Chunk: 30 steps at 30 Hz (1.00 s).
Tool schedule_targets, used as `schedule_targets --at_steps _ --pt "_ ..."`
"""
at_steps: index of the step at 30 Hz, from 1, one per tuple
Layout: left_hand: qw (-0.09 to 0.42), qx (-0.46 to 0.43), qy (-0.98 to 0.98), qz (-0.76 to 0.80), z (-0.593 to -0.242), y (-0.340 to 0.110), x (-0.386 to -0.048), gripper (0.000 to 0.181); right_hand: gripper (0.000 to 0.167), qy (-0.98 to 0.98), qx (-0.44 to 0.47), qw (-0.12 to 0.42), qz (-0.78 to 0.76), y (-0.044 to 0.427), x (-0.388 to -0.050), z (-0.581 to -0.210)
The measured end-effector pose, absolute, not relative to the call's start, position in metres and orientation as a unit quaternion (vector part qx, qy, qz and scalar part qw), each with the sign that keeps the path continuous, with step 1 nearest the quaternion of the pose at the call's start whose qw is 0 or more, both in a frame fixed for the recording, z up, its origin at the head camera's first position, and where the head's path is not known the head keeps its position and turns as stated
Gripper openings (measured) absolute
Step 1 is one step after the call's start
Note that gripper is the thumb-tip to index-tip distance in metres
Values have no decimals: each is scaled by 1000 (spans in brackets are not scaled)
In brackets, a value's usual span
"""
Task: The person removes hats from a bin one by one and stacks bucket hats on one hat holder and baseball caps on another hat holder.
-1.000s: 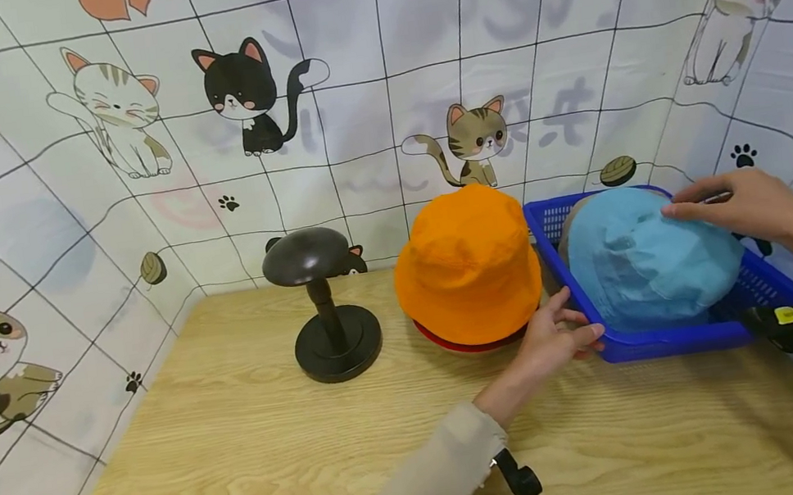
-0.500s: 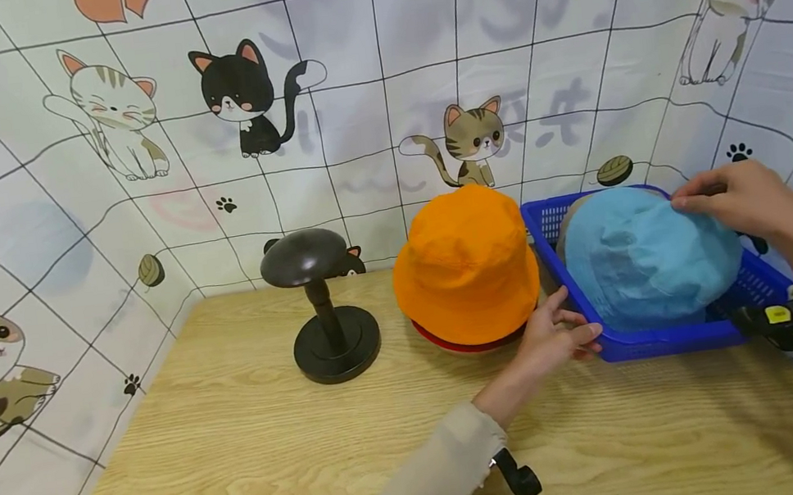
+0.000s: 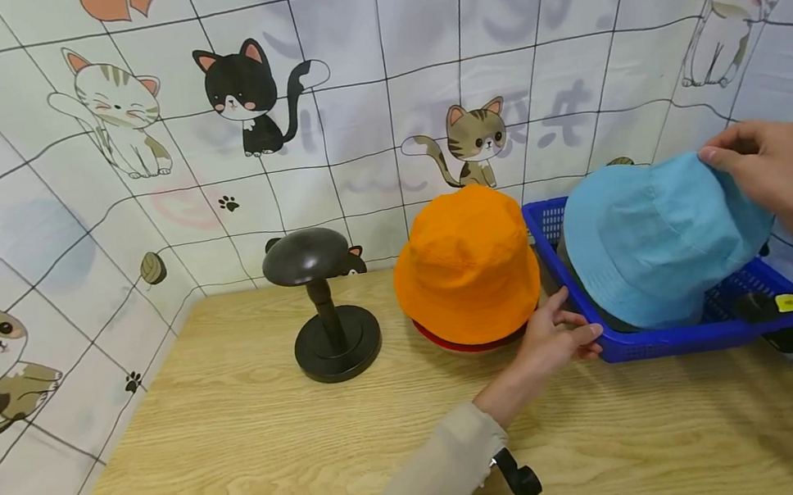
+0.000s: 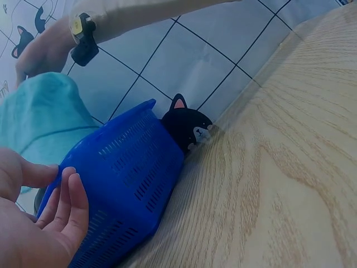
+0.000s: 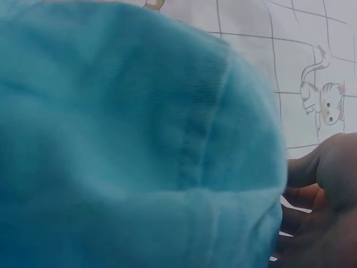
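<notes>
My right hand (image 3: 776, 168) pinches the crown of a light blue bucket hat (image 3: 663, 239), which is tilted and partly raised over a blue plastic basket (image 3: 676, 343). In the right wrist view the blue hat (image 5: 139, 139) fills most of the picture, with the hand (image 5: 329, 195) at its edge. My left hand (image 3: 554, 334) grips the basket's near left corner. Seen from the left wrist, thumb and fingertips close over the rim of the basket (image 4: 122, 173). A darker hat shows under the blue one, mostly hidden.
An orange bucket hat (image 3: 469, 263) sits on a red-brimmed one, left of the basket. Farther left stands a dark hat stand (image 3: 320, 290) with a rounded top. The wooden table (image 3: 303, 457) meets cat-patterned walls (image 3: 351, 121) behind and at the sides.
My right hand has lifted the crown of the light blue hat up and to the right, smoothing its folds. The left hand has stayed on the basket corner.
</notes>
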State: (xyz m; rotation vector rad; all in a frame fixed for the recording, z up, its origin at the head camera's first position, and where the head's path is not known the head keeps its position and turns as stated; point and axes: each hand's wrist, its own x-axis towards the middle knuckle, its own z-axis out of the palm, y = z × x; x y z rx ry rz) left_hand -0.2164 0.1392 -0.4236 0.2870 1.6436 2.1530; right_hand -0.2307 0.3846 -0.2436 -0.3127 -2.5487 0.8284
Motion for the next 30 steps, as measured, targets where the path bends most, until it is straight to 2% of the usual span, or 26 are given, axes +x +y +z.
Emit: schedule_targets --at_steps 19,22,27,30 --pt "199 110 617 753 -418 139 -214 78 53 -900 -154 269 307 356 -217 -210" --pt "180 108 650 730 -412 138 -210 75 49 -897 -157 272 311 353 -214 -206" --pt "127 117 745 645 -398 133 -202 59 33 -889 -165 277 326 346 -211 -201" --pt "99 140 776 606 -390 129 -197 57 27 -884 -165 284 333 342 -209 -198"
